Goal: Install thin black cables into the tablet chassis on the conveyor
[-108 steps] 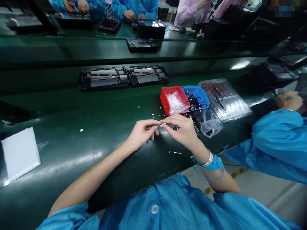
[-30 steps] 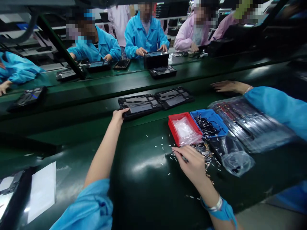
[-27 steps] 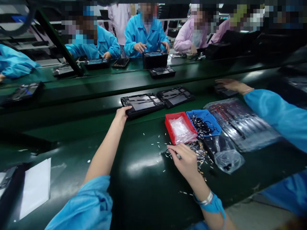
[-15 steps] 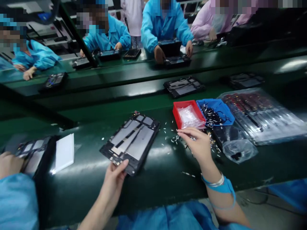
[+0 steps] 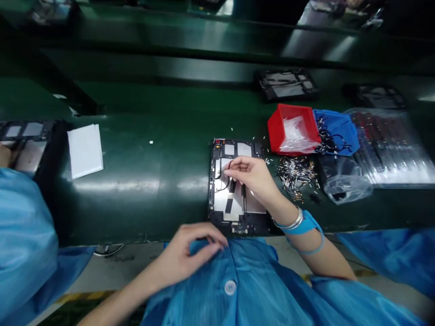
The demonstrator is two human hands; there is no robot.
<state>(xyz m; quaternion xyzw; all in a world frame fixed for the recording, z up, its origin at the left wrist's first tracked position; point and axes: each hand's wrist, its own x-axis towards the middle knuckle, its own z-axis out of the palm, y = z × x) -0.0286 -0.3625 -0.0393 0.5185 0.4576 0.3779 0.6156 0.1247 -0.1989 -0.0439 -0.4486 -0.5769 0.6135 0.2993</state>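
Note:
A black tablet frame [image 5: 224, 203] with silver inner panels lies flat on the green bench, right in front of me. My right hand [image 5: 251, 174] is above its upper half, pinching a thin black wire [image 5: 220, 174] that curves down onto the frame. My left hand [image 5: 190, 256] sits off the frame, its fingers loosely curled against my blue smock [image 5: 231, 290] just below the bench edge. It holds nothing that I can see.
Right of the frame are a red bin [image 5: 277, 131] with clear plastic, a blue bin [image 5: 340, 131] of black wires, a heap of small metal pins [image 5: 295, 176], and plastic bags [image 5: 345, 188]. A white sheet [image 5: 84, 151] lies left, beside a co-worker's blue sleeve [image 5: 23, 231].
My left hand has let go of the tablet frame, which now lies flat in front of me. My right hand has moved onto it, and the view has tilted down.

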